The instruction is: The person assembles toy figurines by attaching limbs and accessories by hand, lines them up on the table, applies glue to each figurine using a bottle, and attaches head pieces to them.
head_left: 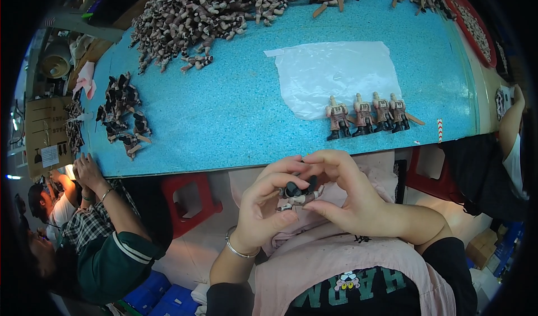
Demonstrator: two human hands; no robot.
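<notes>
Between my two hands, just in front of the table's near edge, is a small painted toy figure (302, 197) with black boots and pale and brown parts. My left hand (263, 204), with a bangle at its wrist, curls its fingers round one side of it. From the other side my right hand (350, 195) grips it between thumb and fingers. The fingers cover part of the figure. Beyond my hands, several finished-looking figures (363, 114) lie in a row, partly on a white plastic sheet (336, 69).
A big heap of figures (196, 19) fills the back of the blue table (224, 108); a smaller pile (119, 108) lies left. A red tray (476, 30) of small pale parts stands far right. Co-workers' arms (126, 212) show at both sides, near red stools (193, 204).
</notes>
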